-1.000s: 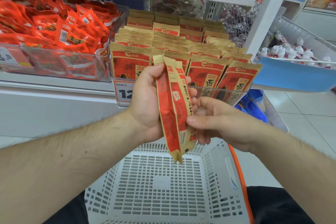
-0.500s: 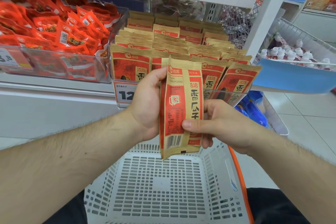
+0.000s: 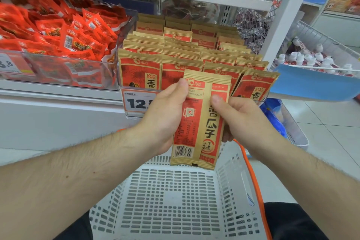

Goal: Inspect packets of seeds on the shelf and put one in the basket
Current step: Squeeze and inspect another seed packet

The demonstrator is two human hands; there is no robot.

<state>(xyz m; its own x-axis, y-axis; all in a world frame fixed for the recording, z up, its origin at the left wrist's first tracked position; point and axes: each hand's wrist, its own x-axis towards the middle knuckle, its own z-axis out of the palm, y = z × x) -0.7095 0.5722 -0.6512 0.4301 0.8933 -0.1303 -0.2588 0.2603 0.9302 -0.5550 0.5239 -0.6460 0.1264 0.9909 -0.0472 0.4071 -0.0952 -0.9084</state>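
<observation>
Gripping one seed packet (image 3: 200, 121) upright above the white basket (image 3: 175, 200), the left hand (image 3: 165, 117) and right hand (image 3: 239, 121) are pinching its edges, just before the shelf's packet rows (image 3: 175, 52)

Two bare forearms reach in from the bottom corners, both unsleeved and covered in fine hair. The left hand (image 3: 165, 117) and right hand (image 3: 243, 121) wear no rings, watch or gloves, and the nails are short. Dark trousers (image 3: 292, 222) show at the lower edge.
</observation>
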